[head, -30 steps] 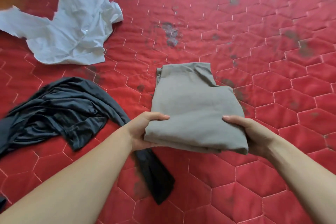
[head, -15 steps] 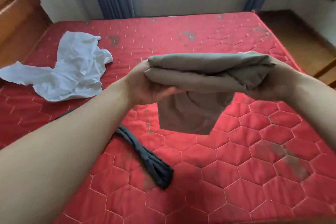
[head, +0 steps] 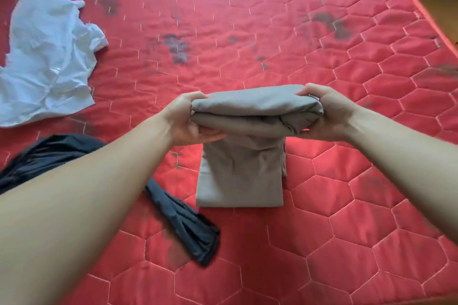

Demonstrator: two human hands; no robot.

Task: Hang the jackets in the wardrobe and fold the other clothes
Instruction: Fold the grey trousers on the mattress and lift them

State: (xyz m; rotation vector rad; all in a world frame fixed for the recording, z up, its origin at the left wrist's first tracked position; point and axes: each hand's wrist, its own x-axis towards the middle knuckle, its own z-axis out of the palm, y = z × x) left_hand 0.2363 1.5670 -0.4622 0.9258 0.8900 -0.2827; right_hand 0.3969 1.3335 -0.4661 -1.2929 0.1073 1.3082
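Left hand [head: 186, 119] and right hand [head: 326, 112], centre frame, gripping opposite ends of a folded grey garment [head: 250, 131], lower flap hanging toward the red quilted mattress [head: 347, 205]. Dark garment [head: 184, 228] crumpled at lower left, under the left forearm. White shirt [head: 47, 64] rumpled at upper left.

Cloth surfaces lying on and above a quilted mattress.

The grey garment [head: 247, 116] is showing a smooth, matt woven cloth, creasing softly at its folds. The white shirt [head: 47, 62] is appearing as thin, crumpled matt cloth. The dark garment [head: 183, 228] is looking like a finer cloth, giving off a faint sheen along its ridges. The red mattress [head: 347, 205] is displaying padded fabric stitched in hexagons, its surface carrying dull grey blotches.
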